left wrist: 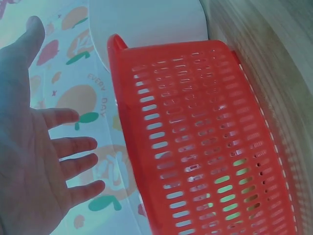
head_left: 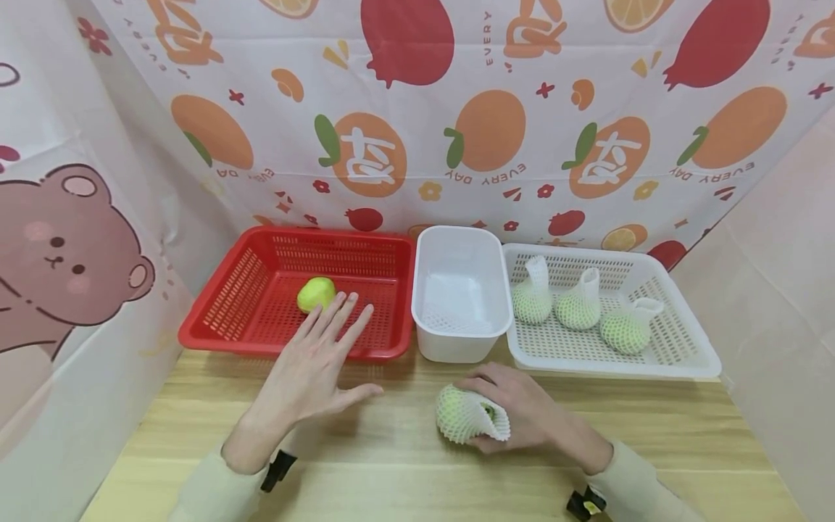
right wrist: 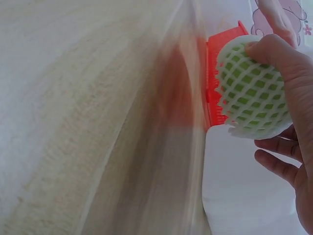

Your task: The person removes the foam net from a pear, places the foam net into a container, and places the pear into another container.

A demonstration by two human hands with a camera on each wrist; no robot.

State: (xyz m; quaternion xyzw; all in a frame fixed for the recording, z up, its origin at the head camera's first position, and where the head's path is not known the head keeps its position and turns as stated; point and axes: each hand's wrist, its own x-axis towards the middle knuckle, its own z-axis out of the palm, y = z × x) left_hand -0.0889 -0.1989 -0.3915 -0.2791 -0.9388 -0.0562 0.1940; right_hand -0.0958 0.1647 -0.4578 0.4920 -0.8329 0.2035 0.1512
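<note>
Before the white bin (head_left: pixel 462 348), I'm holding a netted green fruit (head_left: pixel 457 419) in my right grip (head_left: pixel 525 409); my left grip (head_left: pixel 313 370) is hovering, fingers spread, near the bare fruit (head_left: pixel 316 292) inside the red basket (head_left: pixel 218 342).

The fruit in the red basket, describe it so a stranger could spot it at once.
On the table, find the red basket, left of the white bin. It holds one yellow-green fruit, seen near the left hand in the head view. Its skin is bare, while the three fruits in the white basket and the held fruit in the right hand wear foam nets.
</note>
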